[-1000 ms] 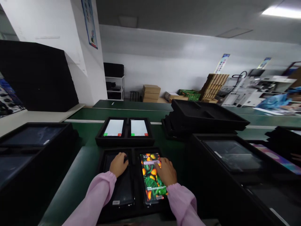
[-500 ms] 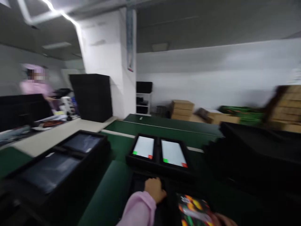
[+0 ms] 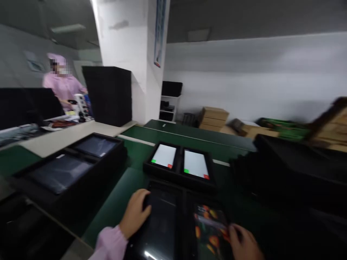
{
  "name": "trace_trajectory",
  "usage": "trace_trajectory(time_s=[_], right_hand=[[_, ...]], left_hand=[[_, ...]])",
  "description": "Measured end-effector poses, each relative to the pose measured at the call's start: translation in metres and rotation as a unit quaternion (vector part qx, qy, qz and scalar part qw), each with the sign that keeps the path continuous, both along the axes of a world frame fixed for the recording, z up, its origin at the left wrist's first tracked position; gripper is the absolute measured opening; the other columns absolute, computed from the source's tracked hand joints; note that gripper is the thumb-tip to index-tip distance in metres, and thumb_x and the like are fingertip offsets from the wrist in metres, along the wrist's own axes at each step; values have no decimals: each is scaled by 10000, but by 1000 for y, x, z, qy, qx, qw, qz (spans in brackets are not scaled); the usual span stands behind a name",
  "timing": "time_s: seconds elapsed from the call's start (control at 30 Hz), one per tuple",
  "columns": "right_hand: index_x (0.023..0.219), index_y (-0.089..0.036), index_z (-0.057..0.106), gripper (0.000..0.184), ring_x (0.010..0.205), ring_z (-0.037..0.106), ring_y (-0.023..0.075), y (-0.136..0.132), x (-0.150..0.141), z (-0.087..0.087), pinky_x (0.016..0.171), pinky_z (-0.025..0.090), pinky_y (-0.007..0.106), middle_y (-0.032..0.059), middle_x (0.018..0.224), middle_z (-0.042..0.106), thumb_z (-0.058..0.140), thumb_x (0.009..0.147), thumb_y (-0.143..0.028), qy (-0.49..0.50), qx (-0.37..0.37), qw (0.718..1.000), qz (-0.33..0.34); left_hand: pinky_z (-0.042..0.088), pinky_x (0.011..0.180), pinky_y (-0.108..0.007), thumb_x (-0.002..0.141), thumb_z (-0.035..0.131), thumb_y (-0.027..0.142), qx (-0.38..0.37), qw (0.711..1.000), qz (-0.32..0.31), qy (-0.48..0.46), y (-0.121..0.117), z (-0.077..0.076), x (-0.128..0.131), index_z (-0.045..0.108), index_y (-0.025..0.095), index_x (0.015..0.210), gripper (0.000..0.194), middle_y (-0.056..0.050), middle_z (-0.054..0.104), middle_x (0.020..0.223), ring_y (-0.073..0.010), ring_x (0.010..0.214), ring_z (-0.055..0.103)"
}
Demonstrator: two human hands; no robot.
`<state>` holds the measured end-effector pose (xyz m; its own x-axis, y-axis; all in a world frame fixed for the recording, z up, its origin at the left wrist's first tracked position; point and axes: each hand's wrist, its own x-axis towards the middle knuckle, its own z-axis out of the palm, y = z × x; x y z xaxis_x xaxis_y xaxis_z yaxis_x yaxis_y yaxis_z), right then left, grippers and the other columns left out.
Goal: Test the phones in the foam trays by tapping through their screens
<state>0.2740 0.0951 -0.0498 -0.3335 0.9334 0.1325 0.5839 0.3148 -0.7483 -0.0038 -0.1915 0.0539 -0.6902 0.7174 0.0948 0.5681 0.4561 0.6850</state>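
A black foam tray (image 3: 187,202) with two tablets lies before me. Its left tablet (image 3: 159,224) has a dark, glossy screen. The right tablet (image 3: 211,234) shows a dim picture of orange fruit and green leaves. My left hand (image 3: 135,215) is curled over the tray's left edge, thumb beside the dark tablet. At the right edge, next to the lit tablet, my right hand (image 3: 244,242) has bent fingers; the lower part of this hand is cut off by the frame. Behind stands another black tray (image 3: 179,175) holding two tablets with white screens and green and red corner boxes.
At left sits a stack of black trays (image 3: 108,162) with dark tablets on top. Black trays (image 3: 287,177) are piled at right. A tall black stack (image 3: 108,95) stands by the pillar. A co-worker in pink (image 3: 63,85) stands far left. Boxes (image 3: 214,117) lie beyond the green bench.
The view has swung left, bringing the co-worker into sight. My left hand has gone from over the dark tablet to the tray's left edge; my right hand has left the lit screen for its right side.
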Motion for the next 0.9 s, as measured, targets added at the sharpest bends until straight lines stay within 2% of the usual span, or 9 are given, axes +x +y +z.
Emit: trace_trajectory(time_s=[0.07,0.13,0.23,0.4,0.5,0.6,0.7,0.8,0.9], right_hand=[[927,-198,680,538,867,645,290,-6,3,11,786,527,421,137,1003,662,385,798,-628,-14,-24,1000,-15],[931,-212,685,535,865,640,280,-11,-4,21,777,513,407,126,1035,660,375,783,-623,-17,-32,999,-26],[906,-210,686,519,836,629,277,-12,-14,28,748,493,404,116,991,657,409,749,-620,10,-34,999,-41],[943,-176,669,522,834,631,265,-6,-6,22,782,523,411,127,1027,633,486,705,-603,75,-59,994,-52],[1091,-168,626,596,1055,625,290,-20,17,17,899,535,408,152,1221,586,556,704,-615,96,-77,992,-23],[1270,-179,546,682,1377,410,319,-51,53,9,1133,376,468,160,1471,425,610,747,-612,86,-94,991,30],[1388,-156,454,793,1436,331,327,-76,82,2,1192,281,497,179,1533,358,638,740,-574,57,-125,988,64],[1453,-125,386,865,1419,366,324,-78,82,3,1187,293,491,188,1522,386,640,737,-537,37,-129,988,78],[1480,-78,364,889,1396,401,341,-58,56,14,1163,324,496,211,1494,426,590,769,-561,-5,-107,994,34]], left_hand=[[280,1201,-524,844,575,342,63,996,63,-18,-24,-26,-10,496,189,1354,538,-142,451,1483,-303,1390,412],[307,1194,-521,836,605,459,79,986,80,-122,-37,-48,-14,356,192,1474,736,-151,375,1550,-313,1407,406],[313,1199,-488,822,593,576,95,966,88,-225,-42,-62,-16,197,168,1549,923,-176,355,1567,-303,1421,398],[242,1230,-470,793,637,567,74,974,52,-208,-40,-52,-13,163,178,1568,988,-162,317,1597,-295,1461,339],[212,1231,-511,812,648,534,34,985,6,-168,-53,-43,-2,141,192,1580,982,-145,238,1635,-307,1494,262],[258,1211,-538,820,661,506,7,989,-38,-141,-74,-42,11,166,230,1581,949,-125,227,1642,-329,1485,280],[299,1195,-539,771,707,488,0,994,-61,-95,-85,-49,15,238,250,1568,955,-118,275,1627,-360,1470,303],[306,1195,-517,793,671,520,-39,997,-49,-39,-70,-50,3,229,214,1571,946,-133,328,1600,-347,1466,315],[375,1135,-554,856,554,593,-99,995,11,-16,-35,-39,-15,158,176,1587,930,-178,379,1555,-372,1401,415]])
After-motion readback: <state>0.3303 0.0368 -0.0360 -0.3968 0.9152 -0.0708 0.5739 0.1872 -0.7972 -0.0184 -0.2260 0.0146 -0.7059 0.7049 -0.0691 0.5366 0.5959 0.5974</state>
